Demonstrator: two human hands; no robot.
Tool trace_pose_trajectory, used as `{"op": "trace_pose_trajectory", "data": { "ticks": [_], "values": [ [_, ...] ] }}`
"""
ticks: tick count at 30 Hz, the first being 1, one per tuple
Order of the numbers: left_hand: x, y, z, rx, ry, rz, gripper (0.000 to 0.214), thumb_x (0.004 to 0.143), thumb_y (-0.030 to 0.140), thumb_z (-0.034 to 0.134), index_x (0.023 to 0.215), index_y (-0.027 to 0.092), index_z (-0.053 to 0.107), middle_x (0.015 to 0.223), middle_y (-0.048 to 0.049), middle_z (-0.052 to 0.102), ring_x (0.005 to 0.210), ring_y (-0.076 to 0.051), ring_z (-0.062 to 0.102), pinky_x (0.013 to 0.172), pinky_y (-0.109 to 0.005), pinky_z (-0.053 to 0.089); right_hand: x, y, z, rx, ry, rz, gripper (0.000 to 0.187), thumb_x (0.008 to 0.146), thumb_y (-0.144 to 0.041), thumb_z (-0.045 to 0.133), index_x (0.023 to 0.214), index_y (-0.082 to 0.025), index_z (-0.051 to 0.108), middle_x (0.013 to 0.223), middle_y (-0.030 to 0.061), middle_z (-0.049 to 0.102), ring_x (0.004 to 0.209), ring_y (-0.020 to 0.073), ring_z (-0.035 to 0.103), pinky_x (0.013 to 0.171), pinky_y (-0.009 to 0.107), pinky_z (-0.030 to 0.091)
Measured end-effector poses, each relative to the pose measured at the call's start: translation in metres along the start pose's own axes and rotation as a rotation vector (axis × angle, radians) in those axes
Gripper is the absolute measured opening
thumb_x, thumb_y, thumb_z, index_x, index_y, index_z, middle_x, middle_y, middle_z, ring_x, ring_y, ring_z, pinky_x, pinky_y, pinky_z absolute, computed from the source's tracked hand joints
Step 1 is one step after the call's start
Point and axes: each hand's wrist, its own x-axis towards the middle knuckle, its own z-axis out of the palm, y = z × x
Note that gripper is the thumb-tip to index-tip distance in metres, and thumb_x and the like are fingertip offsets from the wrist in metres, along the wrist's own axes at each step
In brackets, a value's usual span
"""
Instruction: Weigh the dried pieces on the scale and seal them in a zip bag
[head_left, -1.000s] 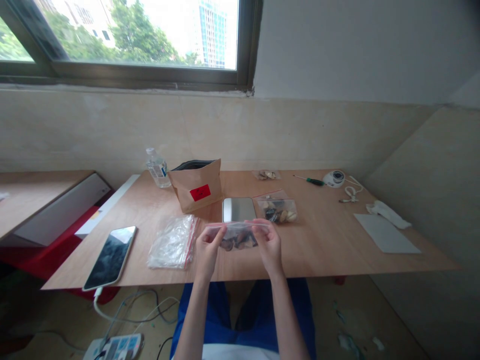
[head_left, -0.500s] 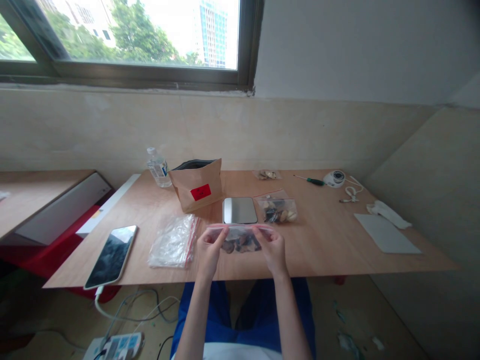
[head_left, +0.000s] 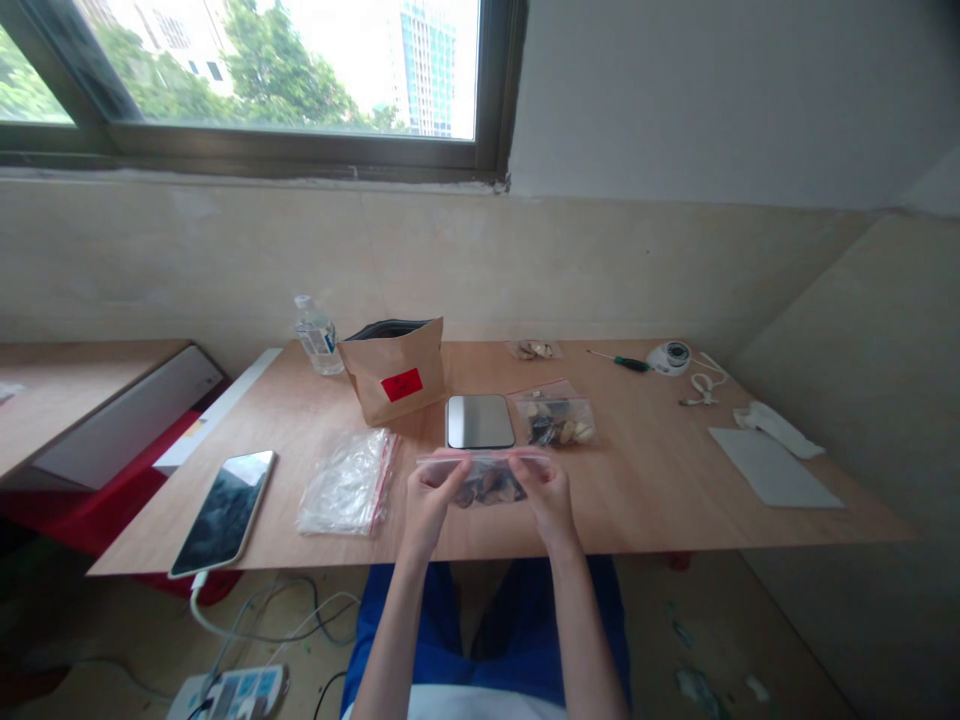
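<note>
Between both hands is a clear zip bag [head_left: 489,487] with a reddish seal strip and dark and brown pieces inside. My left hand [head_left: 433,492] pinches its top edge on the left, thumb pressed on the strip. The right end of the strip is pinched by my right hand [head_left: 546,490]. Just beyond the bag lies a flat silver scale-like device [head_left: 480,421]. To its right rest filled zip bags [head_left: 556,420] of dark and pale pieces. A stack of clear zip bags [head_left: 345,483] lies left of my left hand.
A brown paper pouch [head_left: 397,375] with a red label stands open beside a water bottle [head_left: 317,338]. A phone [head_left: 225,512] with a cable lies at the left front. Farther back are a small bag [head_left: 535,350], a screwdriver [head_left: 628,362] and a white camera [head_left: 668,358]. A white sheet [head_left: 772,470] lies right.
My left hand has slid a little to the right along the bag's seal strip. My right hand stays nearly in place, and both still grip the bag.
</note>
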Motion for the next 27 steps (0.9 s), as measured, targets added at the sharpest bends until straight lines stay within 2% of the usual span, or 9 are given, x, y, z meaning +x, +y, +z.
{"op": "trace_pose_trajectory", "data": {
  "ticks": [3, 5, 11, 20, 23, 27],
  "values": [
    [-0.001, 0.003, 0.003, 0.012, 0.032, -0.012, 0.027, 0.071, 0.037, 0.071, 0.082, 0.013, 0.070, 0.079, -0.0064, 0.071, 0.075, -0.018, 0.067, 0.067, -0.024, 0.052, -0.001, -0.001, 0.004, 0.018, -0.095, 0.048, 0.028, 0.073, -0.038, 0.070, 0.095, -0.020, 0.068, 0.088, 0.0042, 0.073, 0.079, 0.0185, 0.068, 0.071, 0.029, 0.055],
    [-0.001, 0.003, 0.004, 0.006, 0.054, -0.022, 0.029, 0.070, 0.038, 0.072, 0.082, 0.012, 0.070, 0.078, -0.0067, 0.072, 0.073, -0.019, 0.067, 0.064, -0.025, 0.052, -0.002, -0.002, 0.008, 0.009, -0.123, 0.061, 0.028, 0.074, -0.039, 0.070, 0.093, -0.018, 0.068, 0.086, 0.0047, 0.073, 0.078, 0.0190, 0.068, 0.072, 0.030, 0.055],
    [0.001, -0.001, 0.003, -0.030, 0.047, -0.042, 0.030, 0.070, 0.039, 0.071, 0.084, 0.013, 0.069, 0.076, -0.0058, 0.071, 0.067, -0.018, 0.066, 0.056, -0.024, 0.050, -0.002, -0.005, 0.016, -0.040, -0.065, 0.011, 0.021, 0.075, -0.038, 0.068, 0.079, -0.018, 0.069, 0.077, 0.0033, 0.071, 0.072, 0.0178, 0.067, 0.069, 0.028, 0.054],
    [-0.002, 0.000, 0.015, -0.017, 0.137, 0.009, 0.029, 0.073, 0.039, 0.069, 0.085, 0.012, 0.069, 0.079, -0.0067, 0.071, 0.074, -0.019, 0.067, 0.067, -0.026, 0.053, -0.003, -0.003, 0.018, -0.052, 0.032, -0.016, 0.018, 0.075, -0.036, 0.068, 0.076, -0.017, 0.069, 0.074, 0.0032, 0.071, 0.070, 0.0170, 0.066, 0.067, 0.026, 0.052],
    [-0.002, 0.001, 0.016, -0.044, 0.110, 0.016, 0.027, 0.072, 0.038, 0.070, 0.083, 0.013, 0.068, 0.077, -0.0048, 0.070, 0.072, -0.017, 0.066, 0.064, -0.024, 0.051, -0.003, -0.002, 0.014, -0.035, 0.011, -0.007, 0.017, 0.075, -0.035, 0.069, 0.077, -0.018, 0.069, 0.075, 0.0028, 0.072, 0.070, 0.0165, 0.067, 0.068, 0.026, 0.053],
    [-0.002, 0.002, 0.014, -0.020, -0.011, 0.015, 0.025, 0.072, 0.037, 0.070, 0.083, 0.014, 0.069, 0.071, -0.0037, 0.069, 0.063, -0.015, 0.063, 0.056, -0.023, 0.049, -0.003, -0.007, 0.009, -0.013, -0.142, 0.044, 0.022, 0.075, -0.036, 0.069, 0.090, -0.020, 0.071, 0.093, 0.0054, 0.073, 0.081, 0.0190, 0.068, 0.075, 0.031, 0.055]
  ]
}}
